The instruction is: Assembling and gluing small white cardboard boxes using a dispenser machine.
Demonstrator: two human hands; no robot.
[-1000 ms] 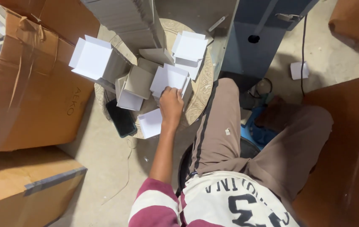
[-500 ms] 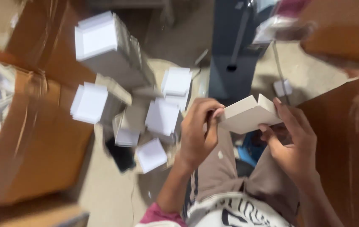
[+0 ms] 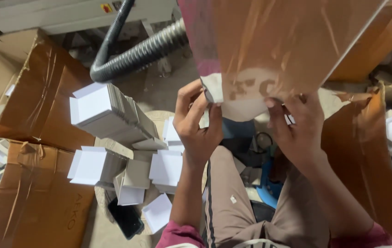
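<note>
A white folded carton [image 3: 246, 98] is held at upper centre, pinched by the left hand [image 3: 198, 126] and right hand [image 3: 297, 128], both closed on its edges (partly veiled by a translucent orange sheet [image 3: 288, 41]), presumably raised for folding.

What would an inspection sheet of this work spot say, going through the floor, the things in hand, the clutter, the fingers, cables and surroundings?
Surface: bare grey floor, dusty.
Job's things: white folded card piece held up, partly hidden behind a brown translucent sheet.
Clutter: stacks of flat white card blanks and loose ones beside the knees; a dark phone-like slab.
Fingers: left hand and right hand both pinch the card's lower edge.
Cables: a ribbed grey hose; a thin dark cord near the feet.
Surroundings: open brown cartons on both sides, a grey machine behind.
</note>
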